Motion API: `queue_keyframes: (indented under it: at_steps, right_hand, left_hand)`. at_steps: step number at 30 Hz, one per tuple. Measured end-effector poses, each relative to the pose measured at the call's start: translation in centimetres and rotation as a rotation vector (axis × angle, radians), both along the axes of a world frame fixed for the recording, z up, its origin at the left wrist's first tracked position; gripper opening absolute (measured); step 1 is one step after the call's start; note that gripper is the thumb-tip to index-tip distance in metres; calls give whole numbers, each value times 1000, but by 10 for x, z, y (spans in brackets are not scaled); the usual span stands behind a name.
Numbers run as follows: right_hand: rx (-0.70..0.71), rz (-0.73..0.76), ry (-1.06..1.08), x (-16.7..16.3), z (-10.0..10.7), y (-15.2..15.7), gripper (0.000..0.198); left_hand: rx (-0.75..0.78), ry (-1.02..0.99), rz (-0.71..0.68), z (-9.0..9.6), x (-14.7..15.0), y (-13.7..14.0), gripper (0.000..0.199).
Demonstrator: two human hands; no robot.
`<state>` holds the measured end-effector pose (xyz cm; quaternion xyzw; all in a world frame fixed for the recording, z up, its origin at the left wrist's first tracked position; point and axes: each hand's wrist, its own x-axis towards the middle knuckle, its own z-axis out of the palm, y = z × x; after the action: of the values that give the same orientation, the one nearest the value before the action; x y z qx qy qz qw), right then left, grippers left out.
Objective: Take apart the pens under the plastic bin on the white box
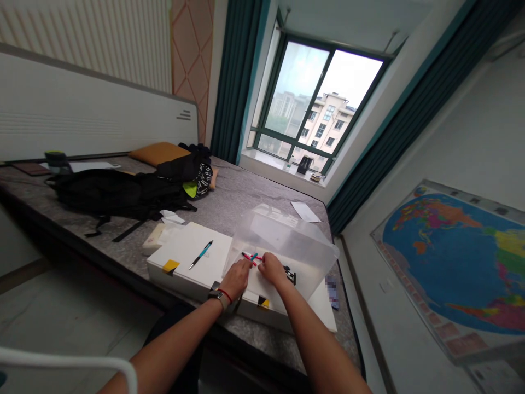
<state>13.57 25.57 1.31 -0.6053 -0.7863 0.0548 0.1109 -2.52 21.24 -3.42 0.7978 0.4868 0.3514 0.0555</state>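
My left hand (237, 278), with a watch and a red cord at the wrist, is closed; a short teal pen-like piece (254, 256) sticks out from its fingertips. Close beside it, the bent fingers of my right hand (271, 268) are pinched together, and a thin red piece (258, 258) runs up to them. Another slim red and dark piece (246, 255) lies just beyond the left fingertips. Both hands are at the open front of a clear plastic bin (287, 235) tipped on its side. Small black parts (290, 274) lie partly hidden behind my right wrist.
The bin rests on white boxes (221, 241) with yellow and black tabs. A blue and black pen (200, 255) lies to the left, near a tissue pack (158, 236). Farther off are a black backpack (118, 191), an orange cushion (158, 153) and a white paper (305, 212).
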Motion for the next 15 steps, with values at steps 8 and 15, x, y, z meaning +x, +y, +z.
queue_keyframes:
  at_steps: [8,15]
  right_hand:
    - [109,-263,830,21,-30,-41,12]
    - [-53,-204,1465,21,-46,-49,50]
  left_hand:
    - [-7,-19,-77,2,-2,-1,35]
    - [-2,-19,-88,5,1,-2,40]
